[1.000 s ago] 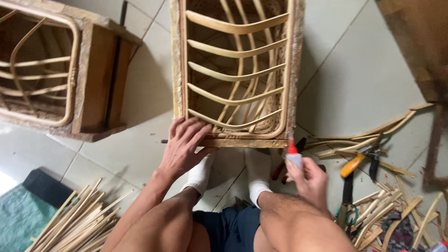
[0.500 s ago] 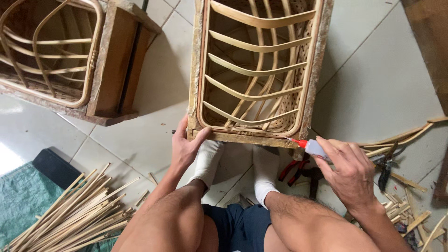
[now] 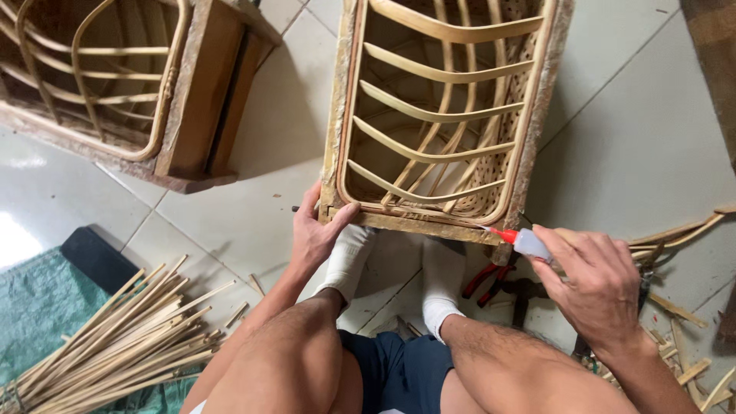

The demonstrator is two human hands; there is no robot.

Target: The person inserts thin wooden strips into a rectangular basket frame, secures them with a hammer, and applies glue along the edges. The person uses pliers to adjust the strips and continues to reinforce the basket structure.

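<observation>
The fingers (image 3: 563, 249) of the right hand (image 3: 598, 287) are clenched around a small glue bottle (image 3: 527, 243), whose red nozzle (image 3: 502, 233) touches the near right corner of a rattan chair frame (image 3: 437, 115) lying on the tiled floor (image 3: 636, 138). The left hand (image 3: 318, 234) grips the frame's near left corner, thumb over the wooden rail and the other fingers wrapped round the outer edge. Two feet in white socks (image 3: 349, 257) rest just under the near rail. Red-handled pliers (image 3: 483, 280) lie on the floor beside the right foot. A second rattan frame (image 3: 115, 84) sits to the upper left, and a bundle of rattan sticks (image 3: 115, 337) lies on a green mat (image 3: 38, 307) at lower left.
</observation>
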